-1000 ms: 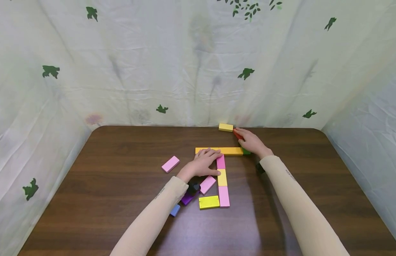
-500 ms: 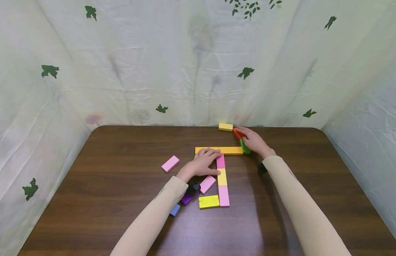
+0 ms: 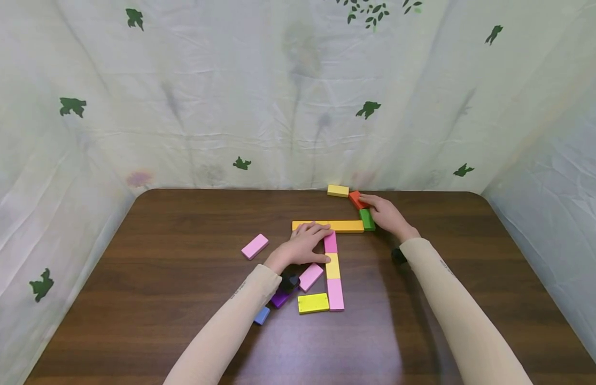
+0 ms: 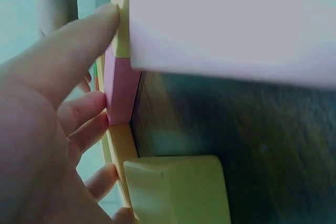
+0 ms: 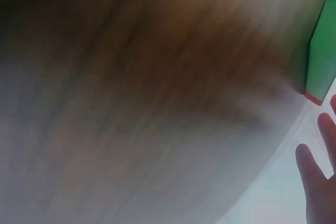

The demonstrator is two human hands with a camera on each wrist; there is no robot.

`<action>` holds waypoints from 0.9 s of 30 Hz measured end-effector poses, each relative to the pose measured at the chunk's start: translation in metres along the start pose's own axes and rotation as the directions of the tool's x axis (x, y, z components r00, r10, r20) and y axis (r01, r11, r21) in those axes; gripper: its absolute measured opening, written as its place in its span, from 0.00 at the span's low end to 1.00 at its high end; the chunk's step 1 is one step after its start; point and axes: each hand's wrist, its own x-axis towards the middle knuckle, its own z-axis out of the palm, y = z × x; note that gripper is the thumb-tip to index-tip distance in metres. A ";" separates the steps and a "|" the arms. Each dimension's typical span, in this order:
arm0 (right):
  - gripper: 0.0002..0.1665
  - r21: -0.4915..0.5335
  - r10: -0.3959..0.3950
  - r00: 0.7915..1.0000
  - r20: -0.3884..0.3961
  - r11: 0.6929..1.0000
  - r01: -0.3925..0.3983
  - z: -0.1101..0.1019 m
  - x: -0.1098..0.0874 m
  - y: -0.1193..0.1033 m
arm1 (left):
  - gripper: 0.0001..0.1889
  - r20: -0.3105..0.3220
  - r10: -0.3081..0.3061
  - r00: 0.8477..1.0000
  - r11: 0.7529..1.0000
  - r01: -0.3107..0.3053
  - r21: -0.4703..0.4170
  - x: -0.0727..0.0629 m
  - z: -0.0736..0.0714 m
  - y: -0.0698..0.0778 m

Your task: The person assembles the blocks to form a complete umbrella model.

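My left hand [image 3: 302,248] lies spread over flat wooden blocks, its fingertips on the corner where the orange row [image 3: 348,226] meets a pink block [image 3: 330,243]. Its thumb touches the yellow block [image 3: 333,266] below that; in the left wrist view the thumb [image 4: 89,32] presses the block's side. My right hand [image 3: 386,215] reaches to the far side, fingertips at the slanted red block [image 3: 357,199]. A green block [image 3: 367,220] joins the red one to the orange row's right end. In the right wrist view the fingers [image 5: 310,163] are straight, near the green block [image 5: 324,45].
A pale yellow block [image 3: 338,191] lies at the table's back edge. Loose pink [image 3: 255,247], pink [image 3: 311,277], purple [image 3: 281,298] and blue [image 3: 262,315] blocks lie left of the column. A bright yellow block [image 3: 313,303] abuts the bottom pink block [image 3: 335,295]. A patterned curtain [image 3: 192,107] stands behind.
My right hand has shifted slightly right, uncovering the green block and more of the red block. The left hand stays in place.
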 end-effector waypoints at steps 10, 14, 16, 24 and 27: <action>0.27 0.012 -0.076 0.997 -0.026 0.997 0.077 0.001 -0.007 -0.008 | 0.36 0.019 -0.026 0.999 0.999 0.026 0.020 -0.001 -0.007 0.003; 0.27 0.016 -0.098 0.995 -0.023 0.995 0.099 0.003 -0.012 -0.011 | 0.36 0.021 -0.036 0.999 0.999 0.035 0.039 0.000 -0.008 0.003; 0.27 0.016 -0.109 0.994 -0.018 0.994 0.110 0.004 -0.014 -0.013 | 0.36 0.014 -0.032 0.999 0.998 0.031 0.047 0.000 -0.007 0.002; 0.27 0.022 -0.158 0.987 0.027 0.987 0.157 0.010 -0.024 -0.025 | 0.36 -0.040 0.020 0.999 0.998 -0.017 0.056 -0.007 -0.011 -0.004; 0.26 0.021 -0.189 0.981 0.047 0.982 0.189 0.013 -0.027 -0.029 | 0.36 -0.053 0.017 0.998 0.999 -0.015 0.051 -0.013 -0.015 -0.007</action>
